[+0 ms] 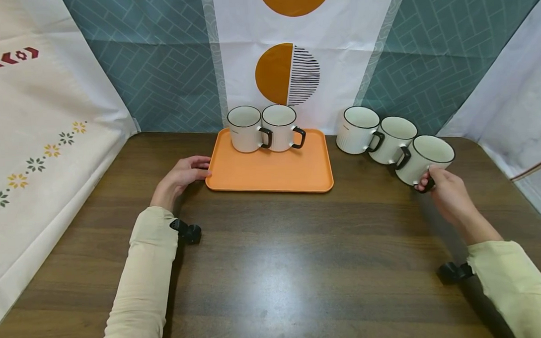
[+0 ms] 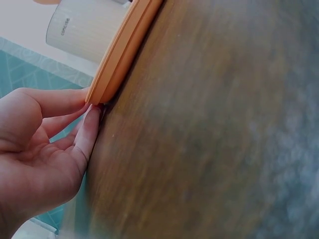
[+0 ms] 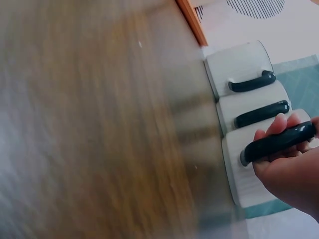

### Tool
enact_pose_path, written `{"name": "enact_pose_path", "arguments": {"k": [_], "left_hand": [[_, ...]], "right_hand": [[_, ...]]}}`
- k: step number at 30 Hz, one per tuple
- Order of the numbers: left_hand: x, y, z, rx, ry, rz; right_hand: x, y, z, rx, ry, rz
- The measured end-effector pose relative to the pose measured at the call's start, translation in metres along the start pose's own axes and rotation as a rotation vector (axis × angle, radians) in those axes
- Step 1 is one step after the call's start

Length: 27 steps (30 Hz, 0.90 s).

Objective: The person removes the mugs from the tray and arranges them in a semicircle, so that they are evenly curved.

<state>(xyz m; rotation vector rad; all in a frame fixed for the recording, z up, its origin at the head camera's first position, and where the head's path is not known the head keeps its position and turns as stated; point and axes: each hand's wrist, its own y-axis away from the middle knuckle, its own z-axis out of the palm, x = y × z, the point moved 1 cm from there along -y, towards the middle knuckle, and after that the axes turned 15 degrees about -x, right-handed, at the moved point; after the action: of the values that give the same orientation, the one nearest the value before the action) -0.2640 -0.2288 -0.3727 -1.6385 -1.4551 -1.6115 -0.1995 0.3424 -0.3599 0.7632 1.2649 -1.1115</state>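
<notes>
An orange tray (image 1: 271,176) lies on the brown table with two white mugs on it, a left mug (image 1: 242,135) and a right mug (image 1: 279,131), both with black rims and handles. My left hand (image 1: 183,174) pinches the tray's left edge; in the left wrist view, the digits of that hand (image 2: 47,154) meet at the rim. To the right, three similar mugs stand in a slanting row. My right hand (image 1: 450,192) grips the black handle of the nearest mug (image 1: 424,158). In the right wrist view its fingers curl around that handle (image 3: 279,142).
The other two mugs of the row, a far mug (image 1: 356,136) and a middle mug (image 1: 386,147), stand close beside the gripped one. A patterned cloth (image 1: 339,82) hangs behind the table (image 1: 256,269). White cloth (image 1: 37,147) borders the left side.
</notes>
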Motion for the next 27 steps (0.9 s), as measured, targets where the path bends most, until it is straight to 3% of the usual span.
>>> {"name": "enact_pose_path", "arguments": {"k": [9, 19, 27], "left_hand": [[0.0, 0.001, 0.0, -0.006, -0.002, 0.006], [-0.001, 0.0, 0.0, -0.001, -0.002, 0.004], [-0.001, 0.0, 0.0, -0.008, -0.002, 0.015]], "right_hand": [[0.004, -0.001, 0.013, 0.049, 0.011, -0.027], [0.004, 0.002, 0.016, 0.061, 0.11, 0.027], [0.0, 0.0, 0.021, 0.143, 0.376, 0.119]]}}
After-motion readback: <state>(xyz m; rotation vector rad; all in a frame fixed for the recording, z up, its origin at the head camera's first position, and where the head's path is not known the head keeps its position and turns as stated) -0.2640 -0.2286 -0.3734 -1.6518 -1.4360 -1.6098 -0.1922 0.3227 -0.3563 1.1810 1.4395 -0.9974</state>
